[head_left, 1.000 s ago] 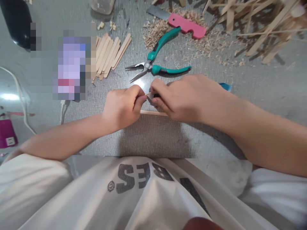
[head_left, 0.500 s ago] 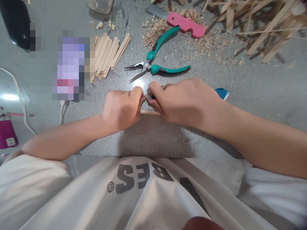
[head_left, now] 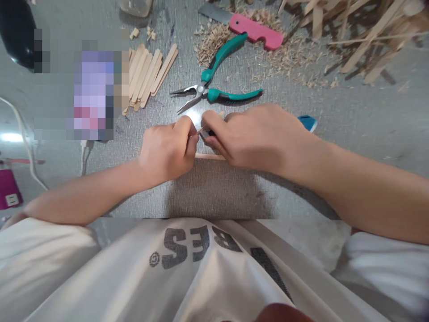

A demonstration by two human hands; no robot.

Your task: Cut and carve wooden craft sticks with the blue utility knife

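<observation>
My left hand (head_left: 169, 150) is closed in a pinch on a thin wooden stick (head_left: 200, 130), of which only a short piece shows between the two hands. My right hand (head_left: 258, 136) is closed with its fingertips at that same stick. A bit of metal blade peeks out below its thumb, and a blue end (head_left: 307, 122) sticks out behind the wrist; it looks like a cutter knife, mostly hidden by the palm. Beneath both hands a pale flat wooden stick (head_left: 210, 156) lies across, its ends covered.
Open long-nose pliers (head_left: 200, 89) lie just beyond my hands. Farther back are a pink-handled folding blade (head_left: 256, 31), wood shavings (head_left: 214, 42) and a heap of wood strips (head_left: 368, 40). Popsicle sticks (head_left: 144, 76), a blurred-out phone (head_left: 94, 94) and a white cable (head_left: 28, 138) are at left.
The whole view has shifted slightly. Both hands keep their grips close together, with the stick between them at a slightly different tilt.
</observation>
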